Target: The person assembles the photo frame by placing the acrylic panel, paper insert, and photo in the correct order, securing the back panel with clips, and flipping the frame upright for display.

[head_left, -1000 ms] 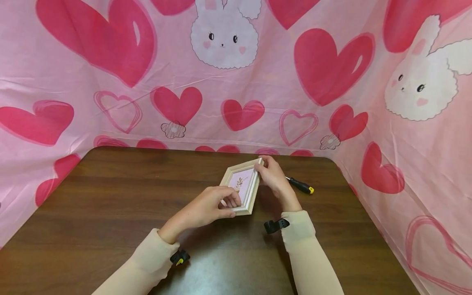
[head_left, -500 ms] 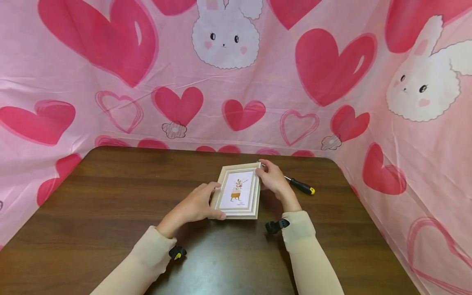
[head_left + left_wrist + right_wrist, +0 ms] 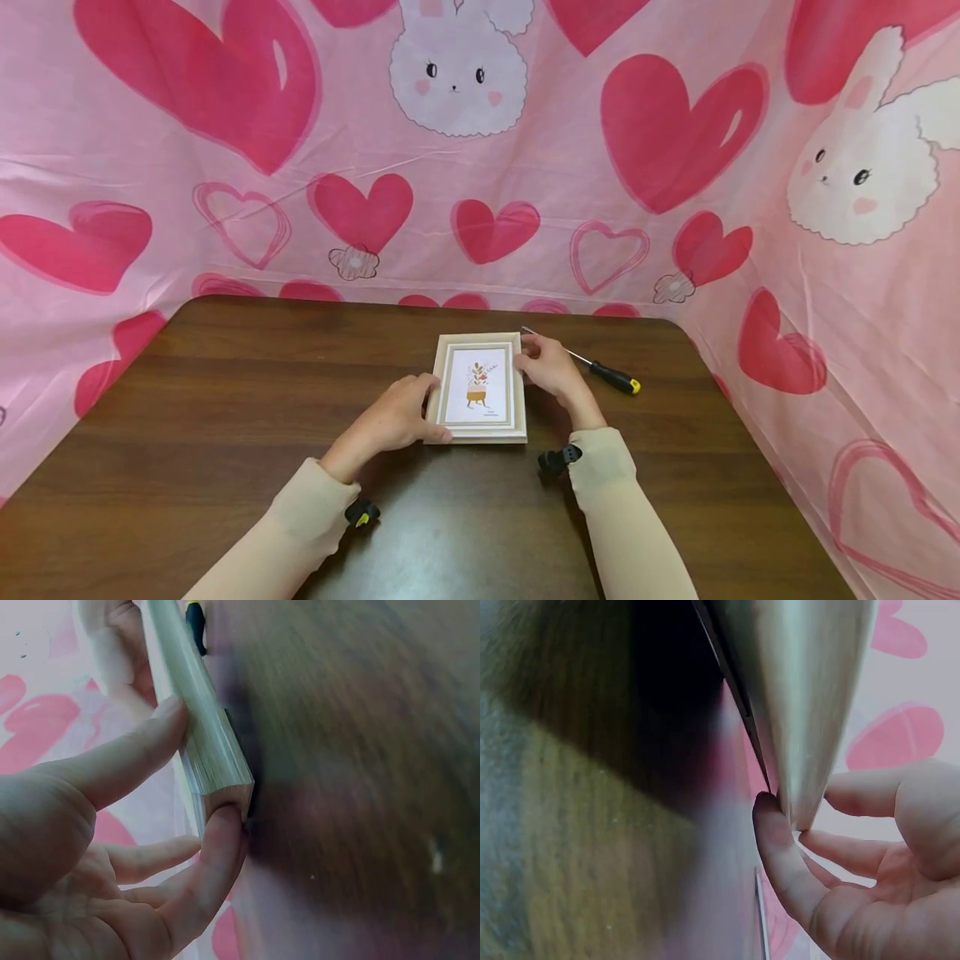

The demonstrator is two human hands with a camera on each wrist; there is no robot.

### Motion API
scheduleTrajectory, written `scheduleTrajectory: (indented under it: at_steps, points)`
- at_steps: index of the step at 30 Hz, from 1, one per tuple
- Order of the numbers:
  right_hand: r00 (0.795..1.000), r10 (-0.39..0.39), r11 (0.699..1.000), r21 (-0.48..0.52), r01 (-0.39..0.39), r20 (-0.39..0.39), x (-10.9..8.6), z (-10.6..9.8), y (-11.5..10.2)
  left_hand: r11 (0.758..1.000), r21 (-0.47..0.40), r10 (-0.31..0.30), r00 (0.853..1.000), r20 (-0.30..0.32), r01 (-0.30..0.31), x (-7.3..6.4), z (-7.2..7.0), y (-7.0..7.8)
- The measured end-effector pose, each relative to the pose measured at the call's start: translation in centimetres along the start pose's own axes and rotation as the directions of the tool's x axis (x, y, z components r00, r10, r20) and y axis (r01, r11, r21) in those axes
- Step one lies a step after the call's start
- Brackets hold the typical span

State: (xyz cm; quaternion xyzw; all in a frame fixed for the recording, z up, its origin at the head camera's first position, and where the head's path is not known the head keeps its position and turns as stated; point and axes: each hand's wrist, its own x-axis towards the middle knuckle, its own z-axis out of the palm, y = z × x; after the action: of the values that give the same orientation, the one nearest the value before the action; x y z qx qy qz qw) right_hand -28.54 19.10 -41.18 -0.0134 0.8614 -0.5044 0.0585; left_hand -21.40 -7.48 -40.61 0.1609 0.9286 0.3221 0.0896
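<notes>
A cream picture frame (image 3: 487, 433) faces up close over the table, a print of a flower pot (image 3: 477, 383) showing inside it. My left hand (image 3: 396, 412) grips its lower left corner: in the left wrist view the thumb lies on the moulding (image 3: 214, 742) and the fingertips reach under the end. At the upper right side my right hand (image 3: 551, 367) holds the other edge, thumb on the front. In the right wrist view a fingertip (image 3: 771, 817) bears on the back, beside a dark backing edge (image 3: 739, 697).
A screwdriver (image 3: 615, 379) with a black and yellow handle lies just right of my right hand, its shaft running behind the fingers. The brown wooden table (image 3: 225, 417) is bounded by a pink cloth (image 3: 420, 225) with hearts and rabbits at the back and sides.
The frame has come down from a steep tilt to nearly flat, turning square to me. My left hand has shifted from over its front to the lower left corner; the right hand keeps the right side.
</notes>
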Motion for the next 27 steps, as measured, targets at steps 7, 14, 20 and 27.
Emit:
scheduleTrajectory:
  at_steps: [7,14,20,27]
  points:
    - [0.999,-0.009,0.996,-0.091,0.012,0.031,0.08,0.47,0.63,0.999,0.02,-0.045,0.999,0.021,0.044,-0.2,-0.04,0.16]
    - [0.998,-0.047,0.987,-0.153,0.054,0.048,0.05,0.63,0.91,0.998,0.025,-0.056,0.998,0.015,0.056,-0.17,-0.02,0.42]
    - [0.991,-0.071,0.974,-0.208,0.094,0.117,-0.09,0.68,0.79,0.999,0.023,-0.045,0.999,0.01,0.045,-0.38,-0.24,0.27]
    - [0.977,-0.127,0.926,-0.332,0.179,0.172,-0.21,0.9,0.56,0.999,0.044,-0.026,0.999,0.025,0.025,-0.63,-0.99,-0.05]
